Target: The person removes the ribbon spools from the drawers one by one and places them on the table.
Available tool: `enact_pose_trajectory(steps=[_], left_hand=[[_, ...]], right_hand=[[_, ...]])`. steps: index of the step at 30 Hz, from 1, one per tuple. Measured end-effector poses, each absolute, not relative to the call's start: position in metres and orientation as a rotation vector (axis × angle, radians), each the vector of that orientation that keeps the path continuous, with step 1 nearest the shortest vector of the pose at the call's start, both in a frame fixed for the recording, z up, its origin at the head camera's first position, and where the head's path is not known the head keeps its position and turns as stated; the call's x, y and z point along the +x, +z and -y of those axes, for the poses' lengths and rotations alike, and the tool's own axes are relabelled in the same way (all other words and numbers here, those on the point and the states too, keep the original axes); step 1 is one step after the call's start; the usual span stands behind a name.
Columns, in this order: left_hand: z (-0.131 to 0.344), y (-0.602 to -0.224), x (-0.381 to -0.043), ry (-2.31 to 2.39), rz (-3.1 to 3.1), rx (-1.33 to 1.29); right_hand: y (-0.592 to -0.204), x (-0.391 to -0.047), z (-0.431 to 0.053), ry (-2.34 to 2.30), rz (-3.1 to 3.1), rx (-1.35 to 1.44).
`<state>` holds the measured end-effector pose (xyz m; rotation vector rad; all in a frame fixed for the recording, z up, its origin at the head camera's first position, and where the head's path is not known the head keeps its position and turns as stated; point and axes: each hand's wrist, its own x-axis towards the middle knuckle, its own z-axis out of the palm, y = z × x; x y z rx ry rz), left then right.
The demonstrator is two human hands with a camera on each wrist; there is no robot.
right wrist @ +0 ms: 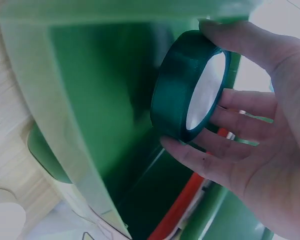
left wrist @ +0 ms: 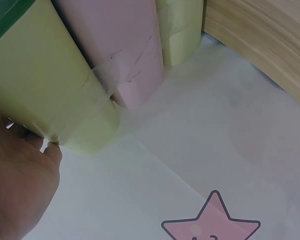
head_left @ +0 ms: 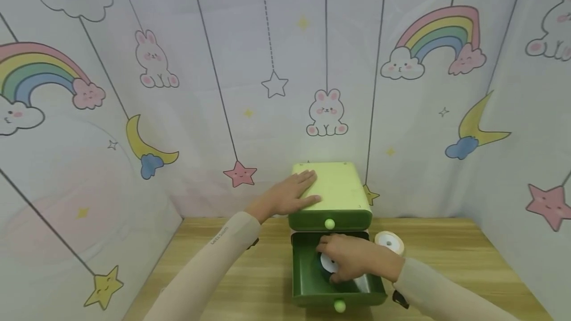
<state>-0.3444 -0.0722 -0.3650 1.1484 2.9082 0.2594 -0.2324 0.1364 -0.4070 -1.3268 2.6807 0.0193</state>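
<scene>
**Right hand [head_left: 350,259] holds a glossy dark green ribbon roll with a white centre [right wrist: 175,92] inside the dark green plastic lower drawer [head_left: 307,281] of a small yellow-topped cabinet [head_left: 336,182]**

The cabinet stands on a wood-grain table [head_left: 258,286], before a pale wall [head_left: 276,128] printed with rabbits, stars and rainbows. Its lower drawer sticks out at the front, towards the person; the dark green upper drawer front [head_left: 308,220] above it sits closed.

The green roll lies between the thumb and curled fingers of the right hand, the nearer of the two hands. It is a short, wide ring rather than a long thing, and its white round face turns towards the palm. Whether its lower edge touches the drawer floor cannot be told.

The left hand [head_left: 292,194] reaches in from the cabinet's left side and rests on its top, fingers extended, thumb apart, holding nothing loose.

Just right of the cabinet's lower drawer, on the table, a white roll with a cream rim [head_left: 387,240] lies flat, partly behind the right wrist.
</scene>
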Motion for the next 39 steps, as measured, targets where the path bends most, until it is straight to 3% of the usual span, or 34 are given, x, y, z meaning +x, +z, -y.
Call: enact_pose_trajectory(steps=[39], left_hand=[[0.072,-0.364,-0.344,0.285,-2.901,1.139]], right_hand=[[-0.345,-0.182,-0.188,-0.212,-2.888,-1.356]])
